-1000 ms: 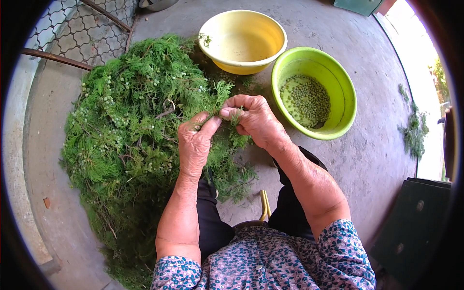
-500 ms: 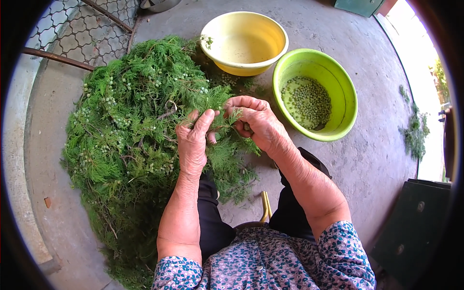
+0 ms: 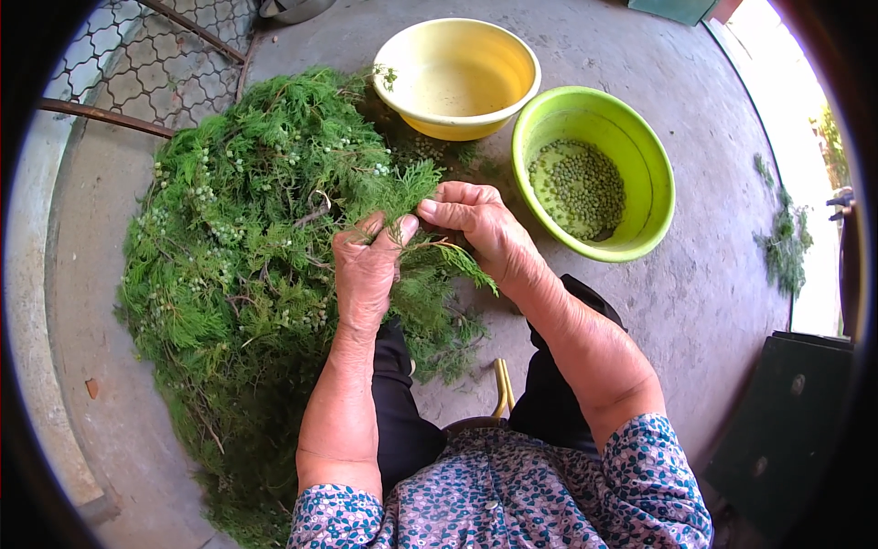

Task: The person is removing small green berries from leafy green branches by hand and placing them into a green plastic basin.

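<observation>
My left hand (image 3: 368, 267) is closed around an evergreen sprig (image 3: 410, 188) with feathery green leaves, just above the near right side of a big heap of cut evergreen branches (image 3: 229, 238). A reddish-stemmed end of greenery (image 3: 462, 263) sticks out to the right below the fingers. Against the sprig, my right hand (image 3: 480, 224) has its thumb and forefinger pressed together in a pinch. What lies between those fingertips is hidden. Small pale green cones dot the heap. Beyond my right hand, a lime green basin (image 3: 660, 197) holds a layer of loose round green cones (image 3: 581, 188).
A yellow basin (image 3: 526, 78) stands at the far middle, a bit of greenery on its left rim. Metal latticework (image 3: 165, 59) is at the far left. Loose sprigs (image 3: 784, 242) lie on the concrete floor (image 3: 704, 183) at the right, near a dark green panel (image 3: 777, 412).
My right thumb and forefinger have moved slightly left and closer to my left hand. The round green cone that showed in my right palm is out of sight. The reddish-stemmed end now shows.
</observation>
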{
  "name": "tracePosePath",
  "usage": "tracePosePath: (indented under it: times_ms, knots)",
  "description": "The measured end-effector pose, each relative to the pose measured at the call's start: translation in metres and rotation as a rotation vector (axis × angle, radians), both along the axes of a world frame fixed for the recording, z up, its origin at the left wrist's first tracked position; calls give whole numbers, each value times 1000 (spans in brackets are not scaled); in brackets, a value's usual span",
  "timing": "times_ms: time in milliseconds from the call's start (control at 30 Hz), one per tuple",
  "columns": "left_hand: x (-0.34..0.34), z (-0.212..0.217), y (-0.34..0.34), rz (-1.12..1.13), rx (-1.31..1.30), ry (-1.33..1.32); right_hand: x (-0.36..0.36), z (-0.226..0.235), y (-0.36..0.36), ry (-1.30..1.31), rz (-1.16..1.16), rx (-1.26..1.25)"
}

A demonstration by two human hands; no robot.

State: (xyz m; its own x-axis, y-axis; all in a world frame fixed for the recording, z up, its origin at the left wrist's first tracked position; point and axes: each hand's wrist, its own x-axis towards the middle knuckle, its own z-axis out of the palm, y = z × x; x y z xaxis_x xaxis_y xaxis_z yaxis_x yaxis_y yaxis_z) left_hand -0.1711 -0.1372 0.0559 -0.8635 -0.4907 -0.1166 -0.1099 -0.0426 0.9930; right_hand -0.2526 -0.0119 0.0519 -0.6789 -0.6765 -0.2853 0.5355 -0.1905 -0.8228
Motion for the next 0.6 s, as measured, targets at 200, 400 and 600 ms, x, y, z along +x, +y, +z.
tracePosePath:
  times_ms: [200,400,600]
  knots:
    - [2,0,-2,-94,183,-25,-2,-8,5,-144,-52,-11]
    - [-1,-13,-23,98,291,0,-73,-28,66,-242,-496,-123]
    - [-2,-26,-55,28,743,164,-119,-62,148,-551,-1192,-512]
